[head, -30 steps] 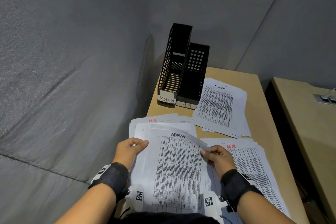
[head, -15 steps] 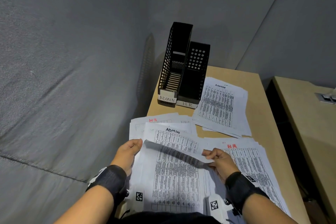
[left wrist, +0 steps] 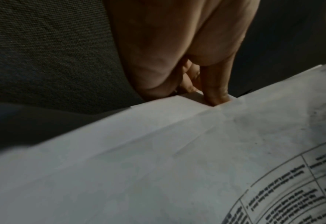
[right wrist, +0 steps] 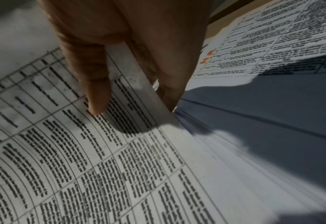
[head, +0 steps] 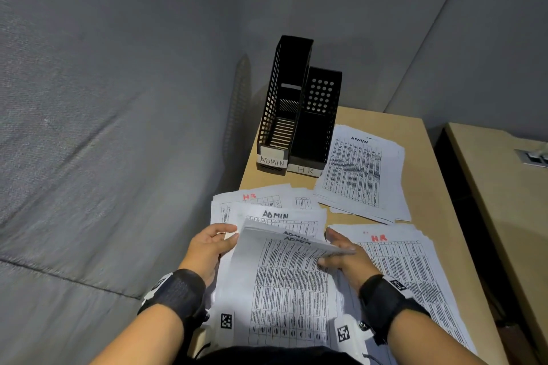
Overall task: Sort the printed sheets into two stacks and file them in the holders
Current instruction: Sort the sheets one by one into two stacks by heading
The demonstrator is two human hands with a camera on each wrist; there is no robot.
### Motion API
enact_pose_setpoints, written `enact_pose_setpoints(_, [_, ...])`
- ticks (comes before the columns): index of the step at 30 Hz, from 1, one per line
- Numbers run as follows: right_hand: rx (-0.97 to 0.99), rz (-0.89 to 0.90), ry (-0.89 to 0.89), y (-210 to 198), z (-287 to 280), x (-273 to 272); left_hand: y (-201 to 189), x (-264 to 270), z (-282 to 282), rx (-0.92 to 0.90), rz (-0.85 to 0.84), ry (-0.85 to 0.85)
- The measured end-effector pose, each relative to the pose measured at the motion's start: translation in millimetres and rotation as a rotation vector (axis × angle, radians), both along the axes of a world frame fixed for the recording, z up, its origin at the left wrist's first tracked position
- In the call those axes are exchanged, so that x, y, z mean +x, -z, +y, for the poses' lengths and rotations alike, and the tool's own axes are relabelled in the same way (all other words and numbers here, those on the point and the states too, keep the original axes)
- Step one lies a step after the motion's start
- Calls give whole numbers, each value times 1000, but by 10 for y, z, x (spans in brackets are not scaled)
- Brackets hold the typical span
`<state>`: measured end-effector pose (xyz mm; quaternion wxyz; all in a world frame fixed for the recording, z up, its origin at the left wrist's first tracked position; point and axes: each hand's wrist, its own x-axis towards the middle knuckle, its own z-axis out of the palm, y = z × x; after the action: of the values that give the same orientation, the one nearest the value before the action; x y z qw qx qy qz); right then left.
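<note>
Your sorting is only partly done: an ADMIN stack (head: pixel 360 170) and an HR stack (head: pixel 415 275) lie on the surface (head: pixel 430 187), both holders (head: pixel 299 115) stand empty, and your left hand (head: pixel 212 249) and right hand (head: pixel 345 255) pinch unsorted ADMIN sheets (head: pixel 284 281) between thumb and fingers (right wrist: pixel 97 84).

grey fabric partition (head: pixel 118 98), second desk (head: pixel 504 201)
</note>
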<state>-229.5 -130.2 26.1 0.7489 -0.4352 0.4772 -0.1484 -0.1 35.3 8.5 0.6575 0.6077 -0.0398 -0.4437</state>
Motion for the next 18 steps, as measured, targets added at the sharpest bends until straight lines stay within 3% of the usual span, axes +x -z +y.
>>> enact_pose_setpoints(4, [2,-81,-11,-48,63,13,31,-4,5,15,-64,6])
enact_pose_setpoints(18, [-118,-59,40,-105,123,-26,25,-126,-54,10,-279,-79])
